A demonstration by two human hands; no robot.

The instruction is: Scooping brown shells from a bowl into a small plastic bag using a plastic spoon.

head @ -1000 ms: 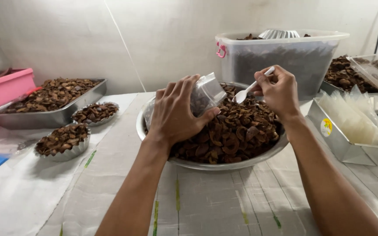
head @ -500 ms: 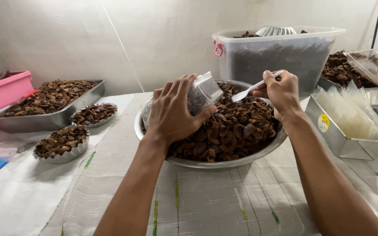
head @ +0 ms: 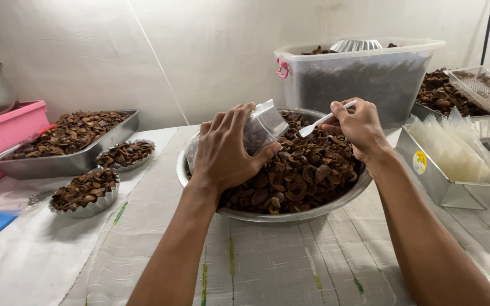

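Note:
My left hand [head: 225, 148] grips a small clear plastic bag [head: 261, 129], partly filled with brown pieces, tilted over a wide steel bowl [head: 290, 214]. The bowl holds a heap of dark brown dried pieces [head: 300, 173]. My right hand [head: 360, 129] holds a white plastic spoon [head: 325, 118] by its handle, the spoon's head pointing toward the bag's mouth just above the heap.
A clear plastic tub [head: 364, 76] of dark pieces stands behind the bowl. On the right a steel tin [head: 433, 175] holds empty clear bags. On the left are a steel tray [head: 72, 161], two small fluted tins [head: 86, 195] of pieces and a pink box [head: 1, 136].
My right hand has lowered slightly with the spoon, bringing its head closer to the bag's mouth. My left hand keeps the bag in about the same place.

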